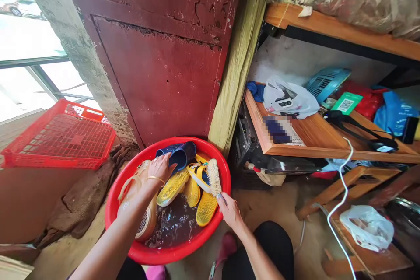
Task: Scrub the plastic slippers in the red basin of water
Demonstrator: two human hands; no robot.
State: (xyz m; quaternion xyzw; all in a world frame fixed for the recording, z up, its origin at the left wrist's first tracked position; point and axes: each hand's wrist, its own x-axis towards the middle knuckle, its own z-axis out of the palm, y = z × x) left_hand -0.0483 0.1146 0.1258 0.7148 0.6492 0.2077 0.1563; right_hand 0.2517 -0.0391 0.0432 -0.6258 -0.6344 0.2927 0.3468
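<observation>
A red plastic basin [179, 254] holds dark, foamy water [173, 223] and several pieces of footwear. At its far side, my left hand [160, 167] is closed on the edge of a blue slip-on shoe [180, 156], the thumb by its opening. My right hand [230, 212] grips the handle of a scrubbing brush [214, 177], bristles raised over the basin's right side. Yellow-soled slippers [173, 187] lie in the middle, and a yellow slipper with a white edge [198, 175] rests beside the brush. Beige footwear [147, 218] sits at the left, partly hidden by my left forearm.
A dark red door [157, 74] stands right behind the basin. At the left, a red plastic crate [62, 135] rests above a brown sack [82, 201]. Wooden shelves [305, 135] with bags rise at the right, and a white cable [341, 192] hangs down from them.
</observation>
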